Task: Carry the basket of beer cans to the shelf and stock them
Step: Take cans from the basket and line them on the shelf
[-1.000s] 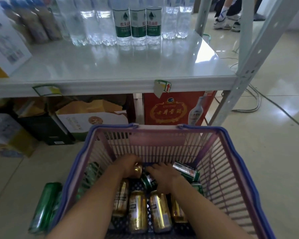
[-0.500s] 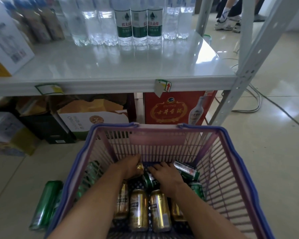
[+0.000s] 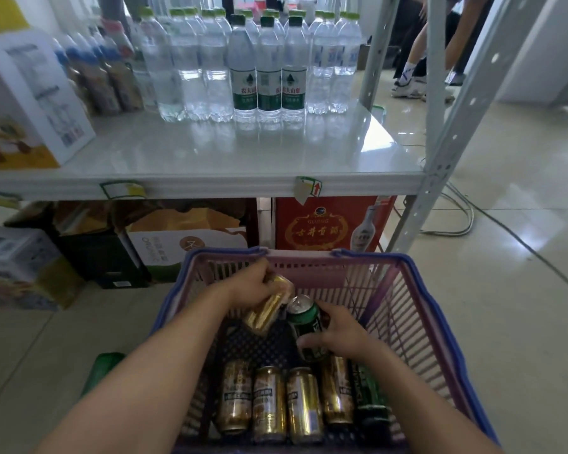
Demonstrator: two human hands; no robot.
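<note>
below the shelf (image 3: 210, 165), left hand (image 3: 253, 285) grip clamps a tilted gold can (image 3: 266, 311); right hand (image 3: 341, 332) grip, a near-upright green can (image 3: 305, 322).

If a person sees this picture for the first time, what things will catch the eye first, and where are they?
First the two hands in the purple basket at the bottom: the left hand holds a gold can, the right hand a green can. Below them, more gold cans lie side by side on the basket floor. Above, clear water bottles stand at the back of the white shelf.
</note>
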